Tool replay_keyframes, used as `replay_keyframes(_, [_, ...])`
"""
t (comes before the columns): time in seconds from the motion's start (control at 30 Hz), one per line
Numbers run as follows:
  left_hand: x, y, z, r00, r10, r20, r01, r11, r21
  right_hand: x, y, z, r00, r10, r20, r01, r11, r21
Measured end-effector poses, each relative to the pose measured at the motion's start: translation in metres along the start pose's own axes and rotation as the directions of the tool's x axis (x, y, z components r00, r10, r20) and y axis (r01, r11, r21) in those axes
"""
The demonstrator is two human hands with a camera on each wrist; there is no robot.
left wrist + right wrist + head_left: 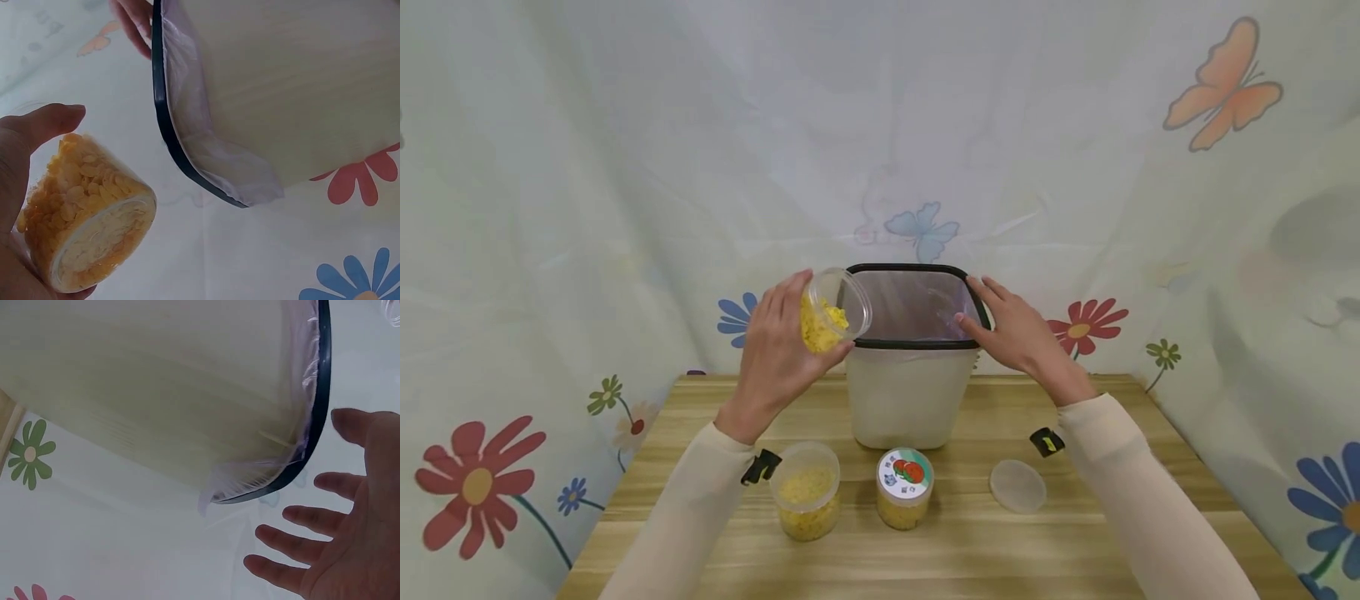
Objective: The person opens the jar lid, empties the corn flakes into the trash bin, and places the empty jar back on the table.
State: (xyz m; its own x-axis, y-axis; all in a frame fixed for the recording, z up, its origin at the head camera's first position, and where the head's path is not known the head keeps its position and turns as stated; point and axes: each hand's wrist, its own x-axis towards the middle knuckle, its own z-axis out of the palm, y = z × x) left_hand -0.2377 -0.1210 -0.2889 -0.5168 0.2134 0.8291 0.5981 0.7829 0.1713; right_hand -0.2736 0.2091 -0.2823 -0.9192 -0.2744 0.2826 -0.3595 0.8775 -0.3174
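My left hand (782, 342) grips a clear plastic jar (94, 212) of yellow flakes, its fingers and thumb around the side. The jar is tilted, its open mouth facing the white trash bin (910, 396) at the bin's left rim. Flakes (831, 321) lie inside the jar near its mouth. A black rim (917, 343) tops the bin, and a thin translucent bag (187, 81) lines it. At the bin's right side, my right hand (1015, 333) is spread with fingers extended, close to the rim; whether it touches is unclear.
In front of the bin stand a larger clear tub (807, 492) of yellow flakes and a smaller jar (905, 492) with a tomato-printed lid. A round translucent lid (1018, 487) lies to the right on the wooden table (970, 558). A flower-printed curtain (625, 167) hangs behind.
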Motion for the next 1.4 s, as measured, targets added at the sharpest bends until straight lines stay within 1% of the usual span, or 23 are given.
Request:
replay_keyframes(0.1, [0.003, 0.001, 0.001, 1.0, -0.01, 0.01, 0.01, 1.0, 0.0, 0.008, 0.003, 0.003, 0.999, 0.033, -0.018, -0.033, 0.999, 0.012])
replay_keyframes(0.3, [0.006, 0.002, 0.002, 1.0, -0.021, 0.014, 0.021, 1.0, 0.004, 0.02, 0.01, 0.006, 0.998, 0.06, -0.036, -0.06, 0.998, 0.017])
replay_keyframes(0.4, [0.007, 0.002, 0.003, 1.0, -0.021, 0.011, 0.021, 1.0, 0.002, 0.022, 0.013, 0.008, 0.997, 0.076, -0.025, -0.075, 0.997, 0.034])
replay_keyframes(0.6, [0.009, -0.001, 0.004, 1.0, -0.012, 0.004, 0.012, 1.0, 0.009, 0.026, 0.018, 0.011, 0.991, 0.131, 0.009, -0.132, 0.985, 0.108])
replay_keyframes(0.77, [0.01, -0.002, 0.006, 1.0, -0.011, 0.009, 0.01, 1.0, 0.013, 0.03, 0.021, 0.014, 0.986, 0.162, 0.03, -0.165, 0.977, 0.139])
replay_keyframes(0.93, [0.011, -0.002, 0.007, 0.999, -0.023, 0.031, 0.023, 1.0, 0.008, 0.032, 0.022, 0.016, 0.985, 0.169, 0.044, -0.174, 0.973, 0.152])
replay_keyframes(1.07, [0.013, -0.003, 0.007, 0.998, -0.033, 0.045, 0.032, 0.999, 0.007, 0.034, 0.023, 0.018, 0.985, 0.17, 0.034, -0.174, 0.971, 0.165])
replay_keyframes(1.4, [0.017, -0.003, 0.009, 0.999, -0.014, 0.036, 0.013, 1.0, 0.014, 0.037, 0.014, 0.025, 0.986, 0.167, 0.004, -0.165, 0.972, 0.169])
